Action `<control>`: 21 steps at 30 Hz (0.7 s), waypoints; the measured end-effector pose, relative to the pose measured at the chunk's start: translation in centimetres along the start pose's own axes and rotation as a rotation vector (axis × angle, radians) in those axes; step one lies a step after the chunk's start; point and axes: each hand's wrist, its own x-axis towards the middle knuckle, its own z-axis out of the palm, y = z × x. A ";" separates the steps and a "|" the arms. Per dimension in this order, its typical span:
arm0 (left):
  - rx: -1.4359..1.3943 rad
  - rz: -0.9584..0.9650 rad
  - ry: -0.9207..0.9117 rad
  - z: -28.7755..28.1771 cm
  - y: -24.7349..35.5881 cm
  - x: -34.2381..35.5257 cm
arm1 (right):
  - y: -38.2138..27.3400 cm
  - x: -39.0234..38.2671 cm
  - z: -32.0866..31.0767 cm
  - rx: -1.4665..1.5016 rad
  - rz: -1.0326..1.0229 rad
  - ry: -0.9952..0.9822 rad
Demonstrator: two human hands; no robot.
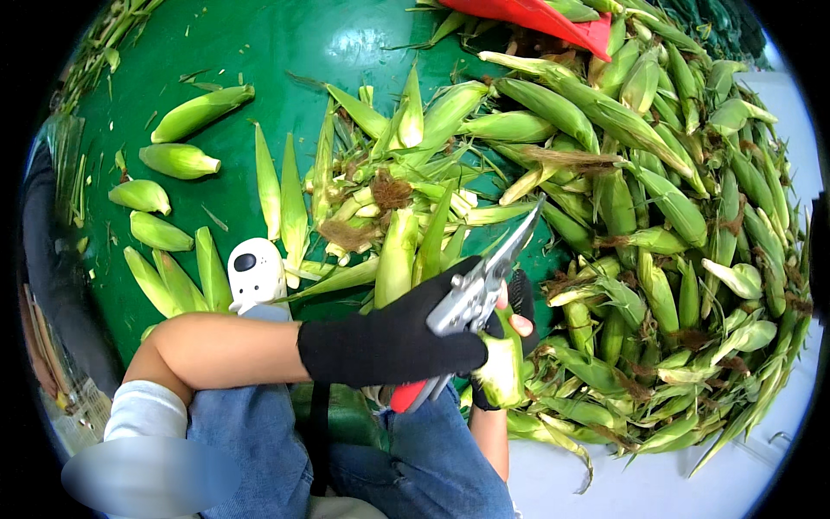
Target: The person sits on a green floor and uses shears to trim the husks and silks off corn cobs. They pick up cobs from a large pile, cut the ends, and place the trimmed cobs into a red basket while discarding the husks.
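My left hand (393,337), in a black glove, is closed around pruning shears (471,298) with a metal head and red-and-grey handles. Their pointed blades aim up and away to the right. Just beside it, my right hand (521,303), gloved in black with bare fingertips, grips an ear of corn (503,368). Its pale cut end points down toward me. The left hand and shears hide part of that ear and of the right hand. Right beyond the hands lies a pile of trimmed husk leaves, stalk ends and brown silk (372,203).
A large heap of unhusked corn (640,225) fills the right side. Several trimmed ears (180,161) lie in a loose column on the green surface (233,190) at left. A red plastic piece (553,22) sits at the top. By my left knee is a white rounded object (257,272).
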 end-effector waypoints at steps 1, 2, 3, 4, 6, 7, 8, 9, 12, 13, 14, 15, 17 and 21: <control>-0.034 0.036 -0.011 0.4 -0.6 -0.2 | 0.5 -0.3 -0.5 -0.209 -0.154 0.025; -0.064 0.074 -0.012 0.7 -0.7 -0.4 | 1.1 -0.6 -1.0 -0.440 -0.300 0.079; 0.043 0.057 -0.037 0.8 -0.5 -0.4 | 1.6 -0.9 -1.4 -0.654 -0.437 0.168; 0.065 0.084 -0.009 0.7 -0.4 -0.6 | 1.8 -1.3 0.1 -0.825 -0.539 0.123; 0.100 0.136 0.019 0.9 -0.5 -0.6 | 1.2 -2.1 3.5 -0.680 -0.541 0.140; 0.146 0.135 0.048 0.9 -0.5 -0.6 | 0.7 -2.0 5.6 -0.359 -0.424 0.182; 0.166 0.140 0.083 1.0 -0.5 -0.4 | 0.5 -2.1 7.0 -0.039 -0.300 0.217; 0.185 0.145 0.119 1.2 -0.6 -0.2 | 1.1 -2.3 6.5 -0.343 -0.509 0.061; 0.102 0.143 0.188 1.2 -0.9 0.0 | 1.9 -1.7 5.3 -0.517 -0.677 -0.074; 0.106 0.149 0.217 1.3 -1.0 0.1 | 1.4 -1.5 5.5 -0.674 -0.630 0.009; 0.109 0.154 0.246 1.3 -1.0 0.2 | 1.2 -1.1 6.4 -0.705 -0.683 0.052; 0.148 0.171 0.255 1.0 -1.3 0.3 | 1.1 -0.9 5.9 -0.805 -0.737 0.075; 0.143 0.156 0.279 0.7 -1.3 0.6 | -0.2 -1.3 5.4 -1.114 -0.817 0.148; 0.107 0.128 0.300 0.6 -0.4 0.4 | -1.5 -2.1 5.5 -1.610 -0.905 0.184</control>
